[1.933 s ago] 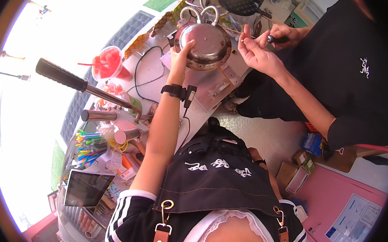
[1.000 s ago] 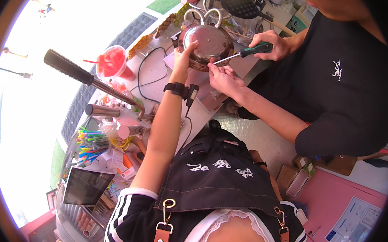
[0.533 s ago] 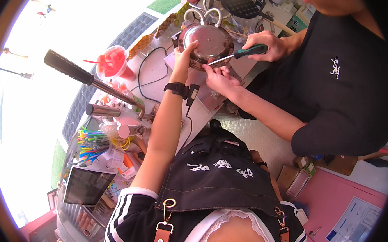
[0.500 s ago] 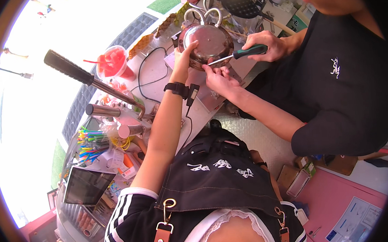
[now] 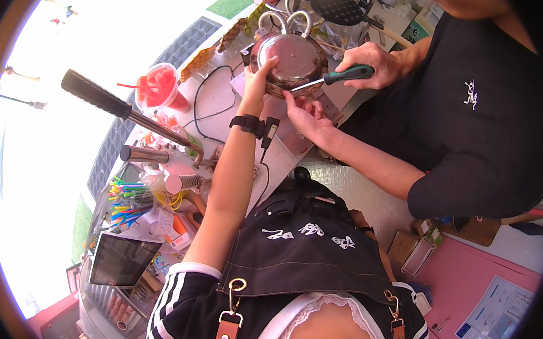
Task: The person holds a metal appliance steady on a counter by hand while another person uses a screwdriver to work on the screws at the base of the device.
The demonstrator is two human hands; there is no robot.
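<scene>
My left hand (image 5: 256,83) is closed on the near left edge of a round, shiny metal pan-like part (image 5: 293,55), its thumb across the flat face. The part has a brownish, stained rim. From the right, another person's hand (image 5: 370,66) grips a screwdriver (image 5: 347,74) with a green and black handle; its shaft reaches the part's lower rim. That person's other hand (image 5: 305,113) touches the same rim with a fingertip. At my right side, my right hand (image 5: 359,219) hangs low beside the apron (image 5: 300,254), mostly hidden, so its fingers cannot be made out.
A long black-handled lever (image 5: 99,95) sticks up at left, near a cup of red fruit pieces (image 5: 160,89). Curved metal tubes (image 5: 285,22) stand behind the part. A black cable (image 5: 200,102) crosses the counter. Colourful straws (image 5: 126,201) and a dark screen (image 5: 124,258) sit nearer.
The other person's screwdriver has shifted slightly along the rim, and their lower hand has moved a little with its fingers curling more. My left hand stays in place.
</scene>
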